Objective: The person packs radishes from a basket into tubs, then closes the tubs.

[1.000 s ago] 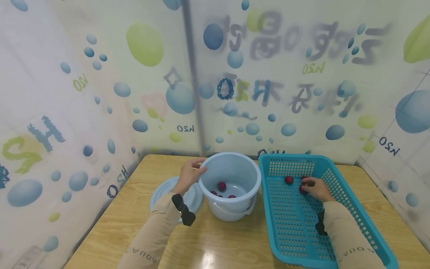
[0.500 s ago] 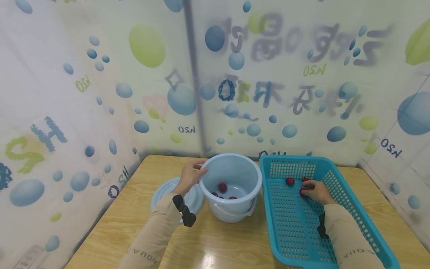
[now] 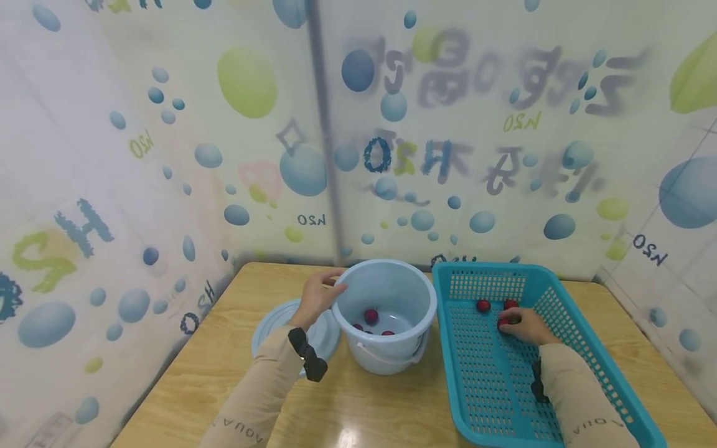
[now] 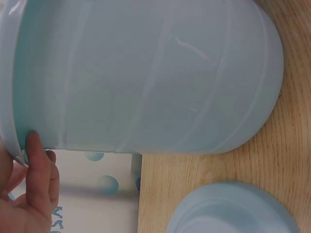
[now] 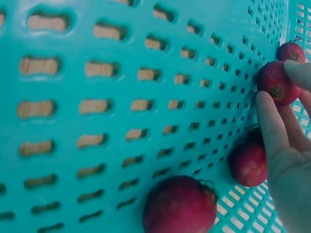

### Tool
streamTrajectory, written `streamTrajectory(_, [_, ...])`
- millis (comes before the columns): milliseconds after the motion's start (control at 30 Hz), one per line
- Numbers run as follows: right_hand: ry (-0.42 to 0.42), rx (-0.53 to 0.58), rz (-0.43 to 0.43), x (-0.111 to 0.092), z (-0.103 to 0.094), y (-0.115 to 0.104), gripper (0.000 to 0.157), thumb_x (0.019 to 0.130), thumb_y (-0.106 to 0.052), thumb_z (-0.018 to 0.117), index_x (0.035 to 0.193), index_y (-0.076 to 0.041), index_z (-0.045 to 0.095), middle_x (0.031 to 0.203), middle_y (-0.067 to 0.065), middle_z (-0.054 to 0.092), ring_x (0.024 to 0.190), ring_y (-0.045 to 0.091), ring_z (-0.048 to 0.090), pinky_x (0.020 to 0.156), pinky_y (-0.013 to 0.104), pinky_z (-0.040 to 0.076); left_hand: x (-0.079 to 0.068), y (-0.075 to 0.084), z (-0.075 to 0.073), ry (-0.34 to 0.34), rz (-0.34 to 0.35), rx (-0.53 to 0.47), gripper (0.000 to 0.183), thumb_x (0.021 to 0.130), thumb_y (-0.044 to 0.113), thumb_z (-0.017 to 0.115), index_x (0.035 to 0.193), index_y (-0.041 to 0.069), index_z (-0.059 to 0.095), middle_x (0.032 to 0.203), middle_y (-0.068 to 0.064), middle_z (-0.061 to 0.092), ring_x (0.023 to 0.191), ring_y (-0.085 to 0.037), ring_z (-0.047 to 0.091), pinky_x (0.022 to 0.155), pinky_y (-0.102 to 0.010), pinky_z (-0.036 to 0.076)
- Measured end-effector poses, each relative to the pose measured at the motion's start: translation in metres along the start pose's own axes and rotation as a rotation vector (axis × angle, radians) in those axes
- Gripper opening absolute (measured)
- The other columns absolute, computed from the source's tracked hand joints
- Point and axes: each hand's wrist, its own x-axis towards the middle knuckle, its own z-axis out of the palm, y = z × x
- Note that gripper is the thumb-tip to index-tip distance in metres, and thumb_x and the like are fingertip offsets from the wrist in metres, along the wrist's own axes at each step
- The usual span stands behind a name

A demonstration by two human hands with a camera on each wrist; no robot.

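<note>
A light-blue bucket (image 3: 386, 354) with several red radishes (image 3: 371, 316) inside stands mid-table. My left hand (image 3: 318, 297) holds its left rim, thumb and fingers on either side of the edge; in the left wrist view the fingers (image 4: 39, 174) lie against the outer wall. To the right is a turquoise plastic basket (image 3: 456, 398). Inside it my right hand (image 3: 526, 326) pinches a round radish (image 5: 277, 83) between thumb and fingers, low over the basket floor. Other loose radishes lie close by, one (image 3: 483, 305) left of the hand and another (image 3: 510, 304) just behind it.
A light-blue round lid (image 3: 269, 333) lies on the wooden table (image 3: 185, 386), left of the bucket and partly under my left forearm. The bucket's handle (image 3: 386, 359) hangs down its front. A patterned curtain (image 3: 269, 155) closes off the back and sides.
My right hand has drawn slightly nearer with the pinched radish, and the radish behind it shows more. The left hand stays on the bucket rim. The head view has tilted up a little.
</note>
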Motion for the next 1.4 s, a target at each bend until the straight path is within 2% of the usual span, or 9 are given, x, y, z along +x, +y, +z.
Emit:
streamTrajectory(167, [0.026,0.015,-0.013,-0.001,-0.001,0.002,0.028,0.079,-0.005,0.06,0.102,0.011,0.057,0.093,0.023,0.057,0.086,0.034,0.052,0.07,0.045,0.044,-0.001,0.0,0.001,-0.006,-0.008,-0.005,0.029,0.082,0.015,0.063,0.11,0.015,0.061,0.101,-0.012,0.057,0.086,-0.025,0.056,0.059,-0.03,0.052])
streamTrajectory(400, [0.051,0.069,0.076,0.001,-0.005,0.004,0.034,0.081,-0.009,0.058,0.107,0.011,0.052,0.101,0.027,0.053,0.094,0.038,0.05,0.075,0.046,0.044,-0.002,0.0,-0.001,-0.012,0.008,-0.013,0.028,0.082,0.014,0.062,0.11,0.014,0.061,0.102,-0.012,0.057,0.088,-0.025,0.056,0.06,-0.031,0.052])
streamTrajectory(667, [0.088,0.071,-0.007,-0.001,-0.016,-0.006,0.033,0.083,-0.013,0.059,0.108,0.008,0.053,0.105,0.026,0.054,0.098,0.04,0.049,0.076,0.046,0.046,-0.002,-0.001,-0.001,-0.012,0.013,-0.012,0.029,0.082,0.013,0.062,0.111,0.012,0.06,0.102,-0.012,0.056,0.088,-0.025,0.056,0.061,-0.031,0.052])
streamTrajectory(900, [0.126,0.086,-0.127,-0.006,-0.025,-0.021,0.034,0.084,-0.016,0.059,0.106,0.008,0.053,0.104,0.026,0.054,0.097,0.041,0.05,0.075,0.046,0.047,-0.002,-0.001,-0.001,-0.017,0.008,-0.02,0.029,0.082,0.013,0.062,0.111,0.012,0.06,0.103,-0.013,0.056,0.087,-0.025,0.056,0.061,-0.031,0.052])
streamTrajectory(1167, [0.131,0.12,-0.173,-0.009,-0.035,-0.038,0.035,0.085,-0.019,0.058,0.109,0.007,0.053,0.105,0.024,0.055,0.097,0.039,0.053,0.074,0.043,0.048,-0.002,-0.001,-0.001,-0.008,0.015,-0.007,0.03,0.082,0.014,0.062,0.111,0.013,0.06,0.101,-0.013,0.056,0.085,-0.025,0.057,0.06,-0.031,0.052])
streamTrajectory(1400, [0.143,0.141,-0.226,-0.013,-0.046,-0.057,0.035,0.087,-0.024,0.056,0.11,0.003,0.053,0.106,0.021,0.056,0.099,0.038,0.052,0.078,0.048,0.045,-0.002,0.0,-0.002,-0.008,0.013,0.002,0.03,0.082,0.014,0.062,0.111,0.013,0.06,0.101,-0.013,0.057,0.084,-0.024,0.057,0.06,-0.031,0.052])
